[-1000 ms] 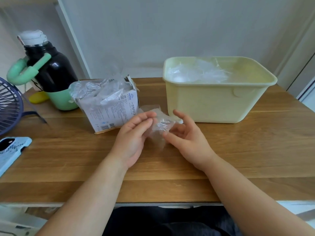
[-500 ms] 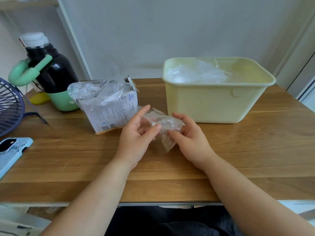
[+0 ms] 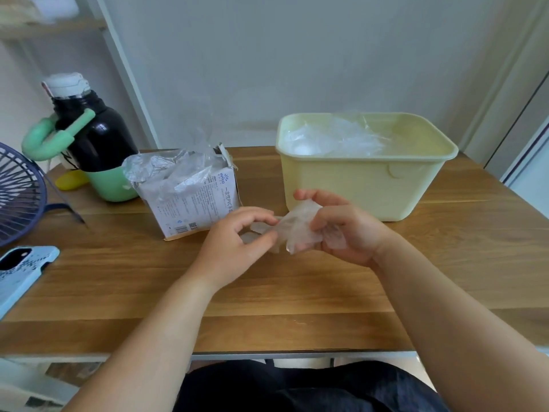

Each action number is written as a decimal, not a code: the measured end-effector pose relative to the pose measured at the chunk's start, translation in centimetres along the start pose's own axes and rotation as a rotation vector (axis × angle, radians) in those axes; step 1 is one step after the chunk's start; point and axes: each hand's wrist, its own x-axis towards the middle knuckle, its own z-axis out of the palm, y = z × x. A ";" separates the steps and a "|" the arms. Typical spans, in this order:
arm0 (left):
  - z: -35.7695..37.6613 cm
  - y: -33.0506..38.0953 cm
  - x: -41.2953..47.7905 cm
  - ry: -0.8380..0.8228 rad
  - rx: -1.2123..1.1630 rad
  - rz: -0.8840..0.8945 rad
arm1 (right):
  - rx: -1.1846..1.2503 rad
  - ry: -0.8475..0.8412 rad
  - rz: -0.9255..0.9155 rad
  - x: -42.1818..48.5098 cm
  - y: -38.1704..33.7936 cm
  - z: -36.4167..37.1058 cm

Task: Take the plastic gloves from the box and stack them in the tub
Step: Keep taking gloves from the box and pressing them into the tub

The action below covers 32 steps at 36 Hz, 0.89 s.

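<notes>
A crumpled clear plastic glove (image 3: pixel 292 228) hangs between both hands over the table's middle. My left hand (image 3: pixel 237 248) pinches its left end, and my right hand (image 3: pixel 344 230) holds the rest with curled fingers. The torn white glove box (image 3: pixel 190 197) leans on the table just behind my left hand, with more clear gloves bulging from its top. The pale yellow tub (image 3: pixel 365 182) stands behind my right hand. A heap of clear gloves (image 3: pixel 335 141) lies inside the tub.
On the left stand a black flask (image 3: pixel 89 132) in a green cup, a dark blue wire fan (image 3: pixel 17 194) and a light blue phone (image 3: pixel 20 272) near the edge. The wooden table (image 3: pixel 297 292) ends close to my body.
The glove has been pulled wider between the hands. My right hand has turned palm up and lifted slightly towards the tub. My left hand keeps its pinch on the left end.
</notes>
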 end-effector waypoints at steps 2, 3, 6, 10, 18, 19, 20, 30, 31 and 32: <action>-0.5 0.4 0.3 -0.004 0.002 -0.032 | -0.022 0.002 0.016 -0.2 -0.5 0.1; -0.7 0.7 0.4 0.001 -0.021 -0.044 | -0.034 0.003 0.021 -0.4 -0.7 0.2; -1.1 2.0 0.6 0.047 -0.183 -0.101 | -0.106 0.064 -0.020 -0.6 -0.9 0.9; -1.6 2.3 0.1 -0.091 -0.182 -0.104 | -0.075 0.179 -0.105 -1.1 -1.6 1.9; -1.2 3.6 -0.5 0.110 -0.019 0.017 | -0.237 0.222 -0.047 -3.2 -3.1 2.8; -1.5 4.1 -0.4 0.120 -0.077 0.003 | -0.282 0.260 -0.047 -3.4 -3.4 2.7; -1.9 4.5 -0.3 0.122 -0.137 -0.009 | -0.325 0.304 -0.052 -3.5 -3.6 2.6; -3.9 8.4 3.5 0.255 -0.748 -0.284 | -0.317 0.528 -0.261 -3.7 -8.4 2.5; -4.2 8.7 4.2 0.250 -0.778 -0.310 | -0.295 0.535 -0.281 -3.6 -8.9 2.4; -4.4 9.2 5.0 0.237 -0.785 -0.323 | -0.281 0.546 -0.303 -3.5 -9.7 2.4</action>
